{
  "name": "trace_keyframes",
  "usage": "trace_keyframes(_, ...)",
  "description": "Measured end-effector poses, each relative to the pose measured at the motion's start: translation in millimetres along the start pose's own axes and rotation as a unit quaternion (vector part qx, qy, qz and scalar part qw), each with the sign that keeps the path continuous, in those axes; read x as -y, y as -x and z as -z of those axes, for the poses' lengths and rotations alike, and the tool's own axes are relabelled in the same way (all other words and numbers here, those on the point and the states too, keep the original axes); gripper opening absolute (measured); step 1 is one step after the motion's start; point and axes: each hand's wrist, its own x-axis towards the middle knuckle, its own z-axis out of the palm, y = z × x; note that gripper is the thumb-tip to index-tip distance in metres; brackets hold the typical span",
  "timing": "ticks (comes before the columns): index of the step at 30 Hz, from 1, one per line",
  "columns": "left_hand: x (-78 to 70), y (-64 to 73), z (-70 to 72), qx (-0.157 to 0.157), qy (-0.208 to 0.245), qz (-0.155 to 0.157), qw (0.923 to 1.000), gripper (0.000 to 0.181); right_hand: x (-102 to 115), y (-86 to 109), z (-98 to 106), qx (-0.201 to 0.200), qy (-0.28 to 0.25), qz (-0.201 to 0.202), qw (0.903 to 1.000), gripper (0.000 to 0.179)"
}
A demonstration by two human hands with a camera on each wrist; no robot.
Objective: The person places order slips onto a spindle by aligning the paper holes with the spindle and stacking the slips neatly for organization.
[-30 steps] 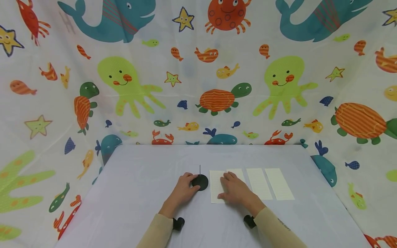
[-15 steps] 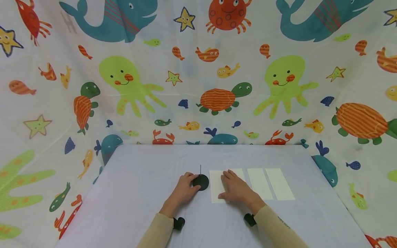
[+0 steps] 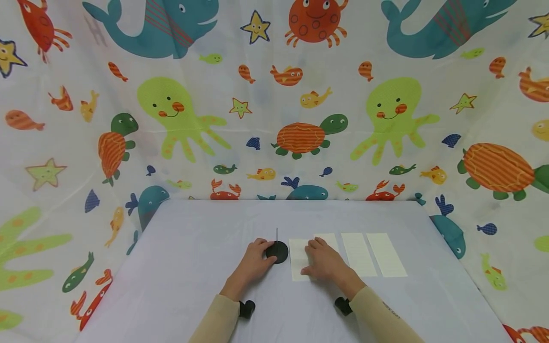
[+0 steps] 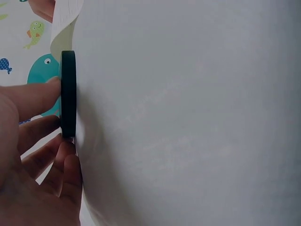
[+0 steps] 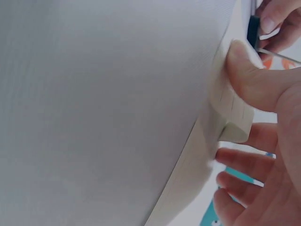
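In the head view, my left hand (image 3: 250, 264) holds the black round base of a paper spike (image 3: 280, 253), whose thin rod stands upright. The left wrist view shows thumb and fingers at the edge of that black base (image 4: 68, 94), which sits flat on the table. To its right my right hand (image 3: 328, 264) grips the leftmost pale, lined paper slip (image 3: 299, 259) and covers part of it. Seen from the right wrist, this slip (image 5: 230, 106) bows up off the table, curling between thumb (image 5: 242, 70) and fingers.
Beside the right hand lies a second slip (image 3: 328, 237), partly hidden. Two more, a third slip (image 3: 359, 255) and a rightmost slip (image 3: 387, 255), lie flat in the row. A white cloth covers the table (image 3: 206, 228); a sea-animal curtain (image 3: 257, 128) hangs around it.
The far edge of the leftmost slip has drawn slightly toward the person as the paper bends under the right hand. The left hand and the spike stay in place.
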Motion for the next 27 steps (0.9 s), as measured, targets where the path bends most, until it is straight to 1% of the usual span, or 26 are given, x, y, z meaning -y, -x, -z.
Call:
trace_keyframes(4,1.1,-0.7,-0.9,-0.006,-0.004,-0.017,0.9998,0.047,2,0.5,-1,-0.016,0.007,0.002,0.9998,0.06)
trace_keyframes(8,0.7,-0.3,-0.7,-0.009,-0.008,-0.026,0.9996,0.046,6,2.1,-2,-0.033,-0.013,-0.015,0.9993,0.054)
trace_keyframes(11,1.2,-0.2,-0.4,-0.008,-0.009,-0.024,0.9996,0.046,10,3.4,-2,-0.055,-0.022,-0.031,0.9978,0.052)
trace_keyframes(14,1.5,-0.5,0.1,-0.006,-0.01,-0.021,0.9997,0.046,14,4.6,-3,-0.078,-0.015,-0.043,0.9959,0.053)
trace_keyframes(17,1.7,-1.0,0.5,-0.003,-0.014,-0.013,0.9998,0.046,16,3.8,-4,-0.088,-0.025,-0.056,0.9943,0.056)
trace_keyframes(19,1.6,-1.2,0.8,-0.003,-0.015,-0.012,0.9998,0.046,16,1.8,-4,-0.08,-0.061,-0.07,0.9925,0.06)
trace_keyframes(21,1.2,-1.2,1.2,-0.001,-0.013,-0.01,0.9999,0.046,15,-0.1,-5,-0.068,-0.111,-0.085,0.9878,0.064)
trace_keyframes(24,0.6,-1.4,2.0,0.001,-0.014,-0.014,0.9998,0.046,13,-2.2,-5,-0.051,-0.187,-0.1,0.9759,0.073)
trace_keyframes(27,0.4,-2.1,3.0,0.001,-0.018,-0.014,0.9997,0.046,12,-2.8,-4,-0.048,-0.229,-0.099,0.9672,0.079)
